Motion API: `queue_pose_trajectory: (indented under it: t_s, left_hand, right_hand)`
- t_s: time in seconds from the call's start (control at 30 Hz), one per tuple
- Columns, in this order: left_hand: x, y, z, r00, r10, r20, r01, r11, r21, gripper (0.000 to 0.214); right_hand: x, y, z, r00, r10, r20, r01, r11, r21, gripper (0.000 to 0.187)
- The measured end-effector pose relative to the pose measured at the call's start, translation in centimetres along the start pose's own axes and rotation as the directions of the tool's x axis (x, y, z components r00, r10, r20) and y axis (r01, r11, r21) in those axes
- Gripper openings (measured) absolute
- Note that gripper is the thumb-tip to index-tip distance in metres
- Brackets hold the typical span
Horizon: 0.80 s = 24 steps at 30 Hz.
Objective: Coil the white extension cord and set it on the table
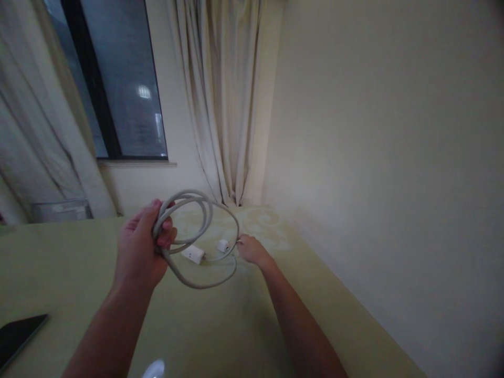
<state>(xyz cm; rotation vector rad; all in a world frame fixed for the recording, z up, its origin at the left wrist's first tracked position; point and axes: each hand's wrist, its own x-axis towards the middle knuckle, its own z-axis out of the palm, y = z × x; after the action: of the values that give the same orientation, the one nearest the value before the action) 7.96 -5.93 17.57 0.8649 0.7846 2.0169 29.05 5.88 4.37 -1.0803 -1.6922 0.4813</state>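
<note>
Loops of a grey-white cable [207, 218] hang from my left hand [147, 244], whose fingers and thumb are closed round the coil. Farther right, my right hand [251, 249] pinches a strand of the same cable between thumb and fingers. Behind the loops, on the green surface, lies a white power strip [194, 254], partly crossed by the cable. A small white plug-like block [222, 245] is just left of my right hand. Whether the cable joins either white piece is hard to make out.
The green patterned surface [205, 325] meets a bare wall [374, 157] on the right. A dark flat device [19, 336] lies at the lower left, and a white rounded object [154, 369] shows at the bottom edge. Curtains [224, 94] and a window [122, 79] stand behind.
</note>
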Motion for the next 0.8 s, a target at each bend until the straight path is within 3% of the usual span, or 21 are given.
queue_pose_trajectory:
  t_s: [0.07,0.13,0.23,0.3,0.43,0.57,0.63,0.7,0.8]
  left_hand:
    - [-0.2,-0.4,0.1,1.000,0.012,0.021,-0.013,0.999,0.042,0.019]
    - [-0.5,-0.8,0.3,0.998,0.011,0.061,-0.016,0.996,0.093,0.022]
    - [-1.0,-1.5,0.7,0.993,-0.011,0.121,-0.009,0.986,0.164,0.026]
    - [-1.1,-1.8,0.8,0.991,0.004,0.132,-0.032,0.977,0.213,0.030]
    - [-0.8,-1.6,0.3,0.979,0.127,0.160,-0.177,0.918,0.356,0.038]
    - [-0.1,-1.7,-0.8,0.912,0.151,0.381,-0.353,0.763,0.542,0.056]
    - [0.2,-2.1,-1.2,0.893,0.130,0.431,-0.391,0.698,0.600,0.064]
    - [0.4,-2.6,-1.3,0.898,0.104,0.428,-0.366,0.714,0.596,0.062]
    - [0.6,-2.9,-1.2,0.915,0.021,0.403,-0.237,0.837,0.493,0.059]
  right_hand:
    - [1.0,-1.9,-1.4,0.999,0.016,0.037,-0.016,1.000,0.021,0.019]
    - [1.6,-4.6,-2.8,0.998,-0.011,0.061,0.001,0.987,0.163,0.035]
    - [1.1,-8.6,-4.4,0.956,-0.225,0.189,0.161,0.940,0.302,0.034]
    - [0.5,-10.2,-4.7,0.943,-0.261,0.205,0.197,0.937,0.288,0.026]
    - [-0.1,-10.5,-4.0,0.954,-0.166,0.249,0.044,0.901,0.432,0.026]
    - [0.2,-10.1,-3.0,0.989,-0.037,0.141,-0.053,0.808,0.587,0.025]
    - [0.3,-10.3,-3.0,0.996,0.028,0.087,-0.077,0.776,0.626,0.025]
    - [0.4,-10.5,-3.2,0.995,0.087,0.053,-0.100,0.747,0.657,0.026]
    - [0.5,-10.7,-3.5,0.988,0.153,0.015,-0.121,0.715,0.689,0.032]
